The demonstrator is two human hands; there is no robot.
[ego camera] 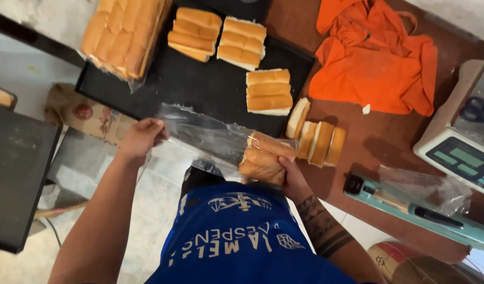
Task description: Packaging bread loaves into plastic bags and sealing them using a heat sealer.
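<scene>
My left hand pinches the open end of a clear plastic bag, stretching it out to the left over the edge of a black tray. At the bag's other end my right hand grips a cluster of joined bread rolls, which sit partly inside the bag's mouth. Just right of them a row of several rolls stands on edge on the brown table. Three more blocks of rolls lie on the tray.
A bagged batch of rolls leans at the tray's far left. An orange cloth lies on the table. A digital scale stands at the right, with a teal bag sealer and loose plastic in front.
</scene>
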